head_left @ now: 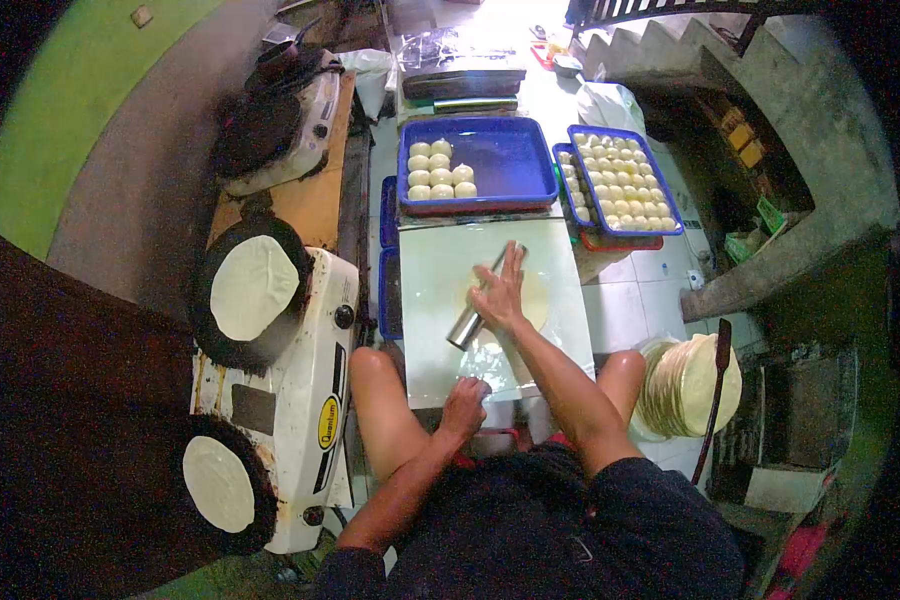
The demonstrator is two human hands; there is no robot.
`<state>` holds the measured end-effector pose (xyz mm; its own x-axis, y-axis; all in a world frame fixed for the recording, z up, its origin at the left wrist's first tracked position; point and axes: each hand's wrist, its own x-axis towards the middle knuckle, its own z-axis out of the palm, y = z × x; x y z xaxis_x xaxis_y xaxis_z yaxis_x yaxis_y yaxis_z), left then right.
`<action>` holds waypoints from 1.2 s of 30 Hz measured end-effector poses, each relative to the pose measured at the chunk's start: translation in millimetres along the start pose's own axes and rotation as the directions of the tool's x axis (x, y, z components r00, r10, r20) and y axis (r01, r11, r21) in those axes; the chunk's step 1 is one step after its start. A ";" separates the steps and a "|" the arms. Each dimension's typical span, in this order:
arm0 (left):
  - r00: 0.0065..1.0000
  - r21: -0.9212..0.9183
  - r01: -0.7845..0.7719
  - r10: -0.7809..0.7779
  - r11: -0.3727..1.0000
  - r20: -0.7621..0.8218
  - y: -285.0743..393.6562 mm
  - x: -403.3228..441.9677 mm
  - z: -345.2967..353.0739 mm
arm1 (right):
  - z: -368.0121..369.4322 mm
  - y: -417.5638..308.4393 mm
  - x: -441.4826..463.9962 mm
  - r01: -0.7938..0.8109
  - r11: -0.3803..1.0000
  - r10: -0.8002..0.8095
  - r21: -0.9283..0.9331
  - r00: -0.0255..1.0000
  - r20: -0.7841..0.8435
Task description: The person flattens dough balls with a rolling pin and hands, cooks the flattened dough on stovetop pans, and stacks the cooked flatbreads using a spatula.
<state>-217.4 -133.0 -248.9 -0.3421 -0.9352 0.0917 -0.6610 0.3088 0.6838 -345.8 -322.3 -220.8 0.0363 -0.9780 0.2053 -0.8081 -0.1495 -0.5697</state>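
Observation:
A metal rolling pin (pixel 467 327) lies slantwise across a thin, pale round of dough (pixel 535 300) on a light board (pixel 430 300). My right hand (pixel 502 298) rests flat on top of the pin, fingers stretched out and spread. Part of the dough is hidden under this hand and the pin. At the board's front edge, my left hand (pixel 462 408) is closed. A small greyish bit shows by its fingertips, too unclear to name. Beyond the board, a blue tray (pixel 505 165) holds several round dough balls (pixel 442 170) on its left side.
To the left, flat dough rounds (pixel 255 288) lie in two dark pans on a white stove (pixel 310 400). Stacked blue trays (pixel 680 218) of dough balls stand at the right. Nearer me are a pile of flat rounds (pixel 685 390) and a long dark spatula (pixel 718 385).

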 end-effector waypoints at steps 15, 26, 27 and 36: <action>0.996 0.070 0.005 -0.011 0.998 0.088 -14.8 -0.9 5.7 | -32.5 7.2 -54.3 0.364 0.923 -0.317 -0.127 0.904 0.288; 0.997 -0.066 -0.029 0.034 0.997 0.067 14.0 9.8 -19.9 | -39.1 21.7 -44.1 0.087 0.996 -0.083 -0.008 0.969 0.233; 0.997 -0.065 -0.017 0.022 0.998 0.074 15.3 10.0 -20.0 | -32.6 25.2 -40.8 0.087 0.996 -0.092 0.032 0.978 0.190; 0.988 -0.118 -0.031 0.048 0.992 0.144 6.0 17.1 -22.1 | -8.8 33.6 -9.8 0.328 0.918 -0.361 -0.225 0.924 -0.128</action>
<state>-212.4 -151.0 -227.3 -0.4662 -0.8845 0.0194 -0.5664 0.3153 0.7614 -378.5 -316.5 -235.0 0.2504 -0.8309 0.4968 -0.8619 -0.4251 -0.2766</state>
